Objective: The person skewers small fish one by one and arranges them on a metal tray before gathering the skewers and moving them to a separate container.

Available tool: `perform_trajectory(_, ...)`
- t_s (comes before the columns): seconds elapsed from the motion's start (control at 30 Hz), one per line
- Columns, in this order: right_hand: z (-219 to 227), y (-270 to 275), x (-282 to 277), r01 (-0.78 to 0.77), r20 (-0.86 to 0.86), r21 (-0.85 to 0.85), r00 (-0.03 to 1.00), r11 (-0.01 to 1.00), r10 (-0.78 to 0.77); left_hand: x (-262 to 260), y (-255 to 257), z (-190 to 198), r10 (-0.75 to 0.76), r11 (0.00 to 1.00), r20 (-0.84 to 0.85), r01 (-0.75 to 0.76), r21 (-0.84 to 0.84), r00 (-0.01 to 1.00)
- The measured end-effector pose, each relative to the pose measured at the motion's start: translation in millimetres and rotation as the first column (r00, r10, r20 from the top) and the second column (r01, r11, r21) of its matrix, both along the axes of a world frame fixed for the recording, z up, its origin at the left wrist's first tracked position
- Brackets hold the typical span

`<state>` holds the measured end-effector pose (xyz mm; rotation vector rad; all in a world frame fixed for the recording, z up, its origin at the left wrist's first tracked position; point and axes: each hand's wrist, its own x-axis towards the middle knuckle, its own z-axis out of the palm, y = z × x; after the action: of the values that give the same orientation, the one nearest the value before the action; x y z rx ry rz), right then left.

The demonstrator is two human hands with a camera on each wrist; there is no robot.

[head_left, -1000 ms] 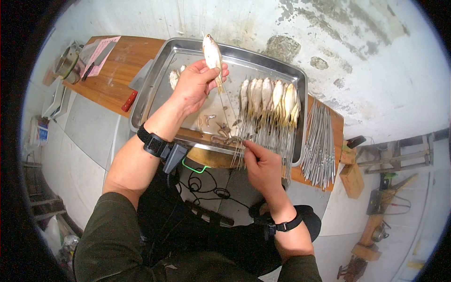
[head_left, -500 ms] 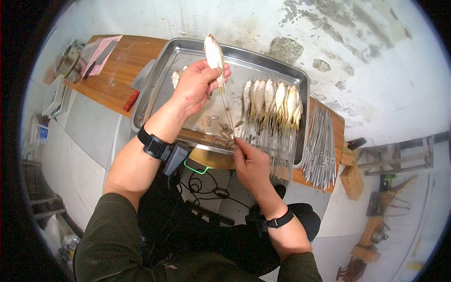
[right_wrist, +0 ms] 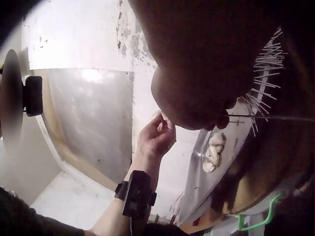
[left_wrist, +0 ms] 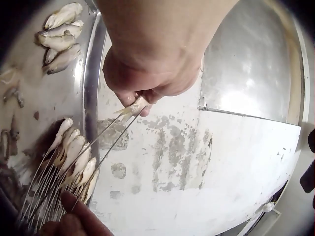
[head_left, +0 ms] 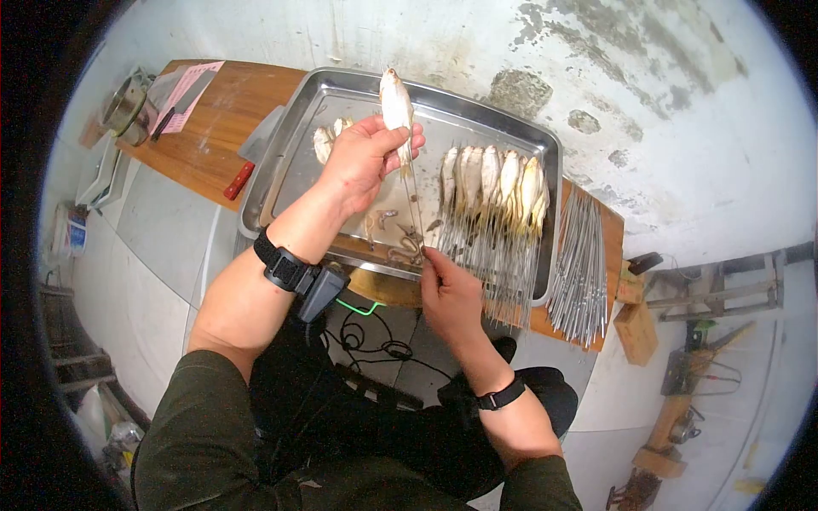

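Note:
The left hand (head_left: pixel 366 157) holds a small pale fish (head_left: pixel 396 106) upright over the metal tray (head_left: pixel 290 162), its head up and tail down. Two thin metal skewers run from the tail, as the left wrist view shows at the fish's tail (left_wrist: pixel 132 109). Below, the right hand (head_left: pixel 452 294) pinches the skewers' lower ends near the tray's front edge. A row of several skewered fish (head_left: pixel 490 175) lies at the tray's right, skewers toward the person. A few loose fish (head_left: pixel 324 145) lie behind the left forearm.
Many bare skewers (head_left: pixel 579 268) lie on the wooden board right of the tray. Scraps (head_left: pixel 405 247) lie near the tray's front. Left of it are a red-handled knife (head_left: pixel 239 181), a black-handled knife (head_left: pixel 183 102) on pink paper and a metal pot (head_left: pixel 128 111). A stained wall (head_left: pixel 443 38) stands behind.
The left hand and its fish have shifted slightly right. The right hand has moved left and a little up, bringing the skewer ends closer together beneath the fish.

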<state>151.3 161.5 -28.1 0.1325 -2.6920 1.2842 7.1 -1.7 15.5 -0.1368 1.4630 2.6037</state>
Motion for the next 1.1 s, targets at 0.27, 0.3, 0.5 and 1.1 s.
perform_trajectory(0.27,-1.3,0.7,1.1,0.0,-0.005,-0.012,1.0,1.0,0.0,-2.6,-3.7,1.1,0.017,0.999,0.01,-0.018,0.031,1.0)
perform_trajectory(0.3,-2.3,1.0,1.2,-0.005,-0.023,-0.004,1.0,1.0,0.005,-2.5,-4.4,0.2,-0.014,1.0,0.004,0.014,0.006,1.0)
perform_trajectory(0.5,-3.3,-1.0,-0.4,0.002,-0.089,0.03,0.996,1.0,0.0,-1.4,-1.9,-2.5,-0.047,0.999,0.004,0.047,0.019,0.999)
perform_trajectory(1.1,-6.2,-2.9,-2.4,-0.001,-0.074,0.0,0.997,1.0,0.001,-4.1,-8.7,1.0,-0.063,0.99,0.01,0.062,0.125,0.998)
